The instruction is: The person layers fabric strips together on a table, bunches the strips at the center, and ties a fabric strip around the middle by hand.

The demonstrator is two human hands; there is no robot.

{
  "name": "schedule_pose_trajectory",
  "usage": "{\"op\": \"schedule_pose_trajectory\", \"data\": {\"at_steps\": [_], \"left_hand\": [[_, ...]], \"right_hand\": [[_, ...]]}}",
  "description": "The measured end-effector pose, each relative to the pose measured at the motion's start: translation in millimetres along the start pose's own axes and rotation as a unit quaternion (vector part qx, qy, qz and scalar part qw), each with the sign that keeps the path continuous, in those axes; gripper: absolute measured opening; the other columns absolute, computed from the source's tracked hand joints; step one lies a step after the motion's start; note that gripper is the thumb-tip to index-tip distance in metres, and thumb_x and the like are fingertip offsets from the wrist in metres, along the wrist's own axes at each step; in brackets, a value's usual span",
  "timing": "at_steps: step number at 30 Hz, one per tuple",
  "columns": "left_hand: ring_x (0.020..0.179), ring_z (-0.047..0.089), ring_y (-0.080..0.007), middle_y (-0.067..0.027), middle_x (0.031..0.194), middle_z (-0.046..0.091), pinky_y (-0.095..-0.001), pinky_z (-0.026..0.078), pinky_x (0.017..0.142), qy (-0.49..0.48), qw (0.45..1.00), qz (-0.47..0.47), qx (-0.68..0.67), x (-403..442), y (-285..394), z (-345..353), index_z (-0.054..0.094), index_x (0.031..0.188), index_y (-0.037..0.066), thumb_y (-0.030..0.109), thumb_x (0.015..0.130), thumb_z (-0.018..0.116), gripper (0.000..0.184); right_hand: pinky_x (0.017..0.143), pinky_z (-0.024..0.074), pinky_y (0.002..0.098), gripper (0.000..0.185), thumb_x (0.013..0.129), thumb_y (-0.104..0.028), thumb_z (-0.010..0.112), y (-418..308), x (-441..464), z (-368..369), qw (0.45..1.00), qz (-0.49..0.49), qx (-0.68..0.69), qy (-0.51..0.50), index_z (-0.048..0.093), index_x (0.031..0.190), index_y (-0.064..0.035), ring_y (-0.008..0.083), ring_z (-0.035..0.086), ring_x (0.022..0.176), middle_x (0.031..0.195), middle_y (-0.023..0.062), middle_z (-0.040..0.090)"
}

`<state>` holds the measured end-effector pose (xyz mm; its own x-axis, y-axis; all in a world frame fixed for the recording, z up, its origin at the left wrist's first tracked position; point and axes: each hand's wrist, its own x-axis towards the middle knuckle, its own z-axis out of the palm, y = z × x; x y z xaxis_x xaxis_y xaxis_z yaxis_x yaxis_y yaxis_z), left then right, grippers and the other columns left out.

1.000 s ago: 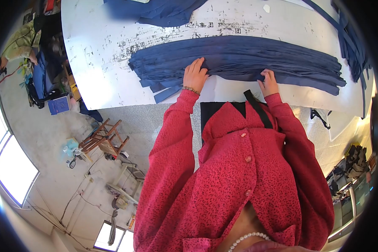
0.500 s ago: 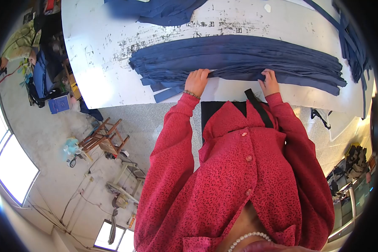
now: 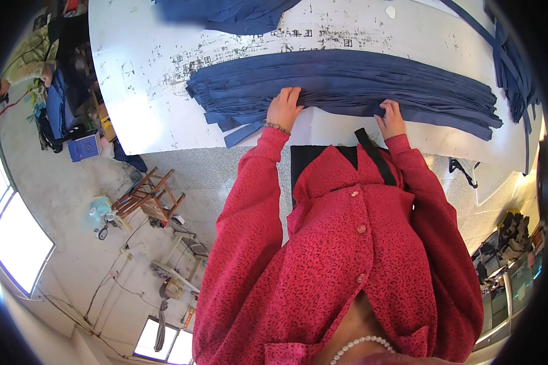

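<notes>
A long bundle of dark blue fabric strips [image 3: 347, 76] lies across the white table in many overlapping layers. On its near edge, left of the middle, my left hand [image 3: 283, 111] has its fingers curled over the strips. My right hand [image 3: 391, 118] pinches the near edge farther right, thumb and fingers closed on the cloth. The fingertips of both hands are partly hidden in the folds. One loose strip end [image 3: 245, 134] sticks out at the bundle's lower left.
More blue fabric [image 3: 243, 15] lies at the table's far side, and long strips [image 3: 511, 73] hang at the right edge. Printed marks cover parts of the white tabletop [image 3: 140, 103]. Left of the table are a wooden stool [image 3: 149, 194], a blue box [image 3: 85, 148] and another person's sleeve [image 3: 27, 61].
My left hand has moved slightly up and onto the bundle, and the fold it held at the near edge now lies back against the layers. My right hand stays in place.
</notes>
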<state>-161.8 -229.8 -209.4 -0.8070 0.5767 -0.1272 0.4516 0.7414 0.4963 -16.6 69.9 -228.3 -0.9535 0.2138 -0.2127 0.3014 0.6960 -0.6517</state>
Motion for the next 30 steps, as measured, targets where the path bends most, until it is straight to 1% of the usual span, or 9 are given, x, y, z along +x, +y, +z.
{"op": "schedule_pose_trajectory", "data": {"at_steps": [4,6,7,9,10,12,22,28,30], "left_hand": [[0.092,0.056,-0.0251,-0.0059,0.105,0.053,-0.0361,0.042,0.078,-0.031,0.997,0.032,0.062,-7.0,3.5,-1.4,0.060,0.102,0.013,0.017,0.067,0.073,0.037],[0.105,0.051,-0.0224,-0.0031,0.109,0.053,-0.0381,0.035,0.085,0.021,0.994,0.044,0.101,-3.4,9.1,-6.9,0.064,0.087,0.015,0.018,0.066,0.073,0.024],[0.105,0.051,-0.0224,-0.0031,0.109,0.053,-0.0381,0.035,0.085,0.023,0.994,0.044,0.102,2.6,11.1,-11.0,0.064,0.087,0.015,0.018,0.066,0.073,0.024],[0.119,0.043,-0.0233,-0.0028,0.120,0.051,-0.0421,0.032,0.090,0.020,0.994,0.044,0.095,14.2,13.3,-18.9,0.064,0.081,0.014,0.017,0.064,0.074,0.020],[0.119,0.043,-0.0233,-0.0028,0.120,0.051,-0.0421,0.032,0.090,0.023,0.994,0.044,0.096,18.5,11.8,-20.0,0.064,0.081,0.014,0.017,0.064,0.074,0.020],[0.125,0.038,-0.0238,-0.0045,0.131,0.047,-0.0424,0.030,0.095,0.005,0.995,0.046,0.086,27.0,8.7,-20.9,0.064,0.080,0.012,0.016,0.062,0.075,0.021],[0.123,0.041,-0.0218,-0.0052,0.130,0.047,-0.0428,0.028,0.099,0.001,0.996,0.060,0.064,23.8,2.4,-14.2,0.062,0.079,0.011,0.015,0.063,0.075,0.021],[0.121,0.042,-0.0208,-0.0040,0.118,0.052,-0.0434,0.029,0.098,-0.005,0.997,0.062,0.054,23.5,1.5,-14.8,0.062,0.082,0.011,0.014,0.061,0.074,0.024],[0.114,0.046,-0.0208,-0.0035,0.109,0.053,-0.0416,0.033,0.095,0.015,0.994,0.081,0.066,21.7,2.0,-15.1,0.062,0.083,0.010,0.014,0.062,0.074,0.024]], "right_hand": [[0.085,0.0440,0.0355,0.033,0.073,-0.005,0.067,-0.3,0.4,-0.3,1.000,0.013,0.001,-0.006,0.050,0.100,-0.0001,0.0331,0.051,0.102,0.109,0.0137,0.048],[0.085,0.0441,0.0353,0.033,0.073,-0.005,0.068,-0.4,0.6,-0.5,1.000,0.012,0.002,-0.006,0.051,0.101,-0.0001,0.0331,0.051,0.102,0.109,0.0137,0.048],[0.085,0.0441,0.0353,0.033,0.073,-0.005,0.068,-0.7,0.9,-0.6,1.000,0.011,0.002,-0.004,0.051,0.101,-0.0001,0.0331,0.051,0.102,0.109,0.0137,0.048],[0.086,0.0442,0.0350,0.033,0.073,-0.006,0.068,-1.5,1.1,-0.5,1.000,0.007,-0.001,0.000,0.051,0.101,-0.0001,0.0329,0.051,0.102,0.111,0.0135,0.048],[0.086,0.0442,0.0350,0.033,0.073,-0.006,0.068,-1.6,0.9,-0.2,1.000,0.005,-0.001,0.001,0.051,0.101,-0.0001,0.0329,0.051,0.102,0.111,0.0135,0.048],[0.085,0.0443,0.0350,0.032,0.074,-0.006,0.068,-1.7,0.8,-0.1,0.999,0.029,0.011,-0.009,0.051,0.101,-0.0002,0.0328,0.051,0.102,0.111,0.0131,0.047],[0.083,0.0450,0.0352,0.033,0.074,-0.006,0.068,-1.3,0.3,0.1,1.000,0.021,0.001,-0.006,0.051,0.101,-0.0004,0.0326,0.052,0.102,0.111,0.0129,0.047],[0.083,0.0450,0.0352,0.032,0.074,-0.006,0.068,1.6,-0.3,2.3,1.000,0.017,0.009,-0.003,0.050,0.101,-0.0008,0.0326,0.052,0.102,0.110,0.0127,0.048],[0.084,0.0448,0.0350,0.032,0.074,-0.006,0.067,2.4,-0.1,2.5,1.000,0.013,0.008,-0.003,0.050,0.102,-0.0008,0.0327,0.052,0.102,0.111,0.0128,0.048]]}}
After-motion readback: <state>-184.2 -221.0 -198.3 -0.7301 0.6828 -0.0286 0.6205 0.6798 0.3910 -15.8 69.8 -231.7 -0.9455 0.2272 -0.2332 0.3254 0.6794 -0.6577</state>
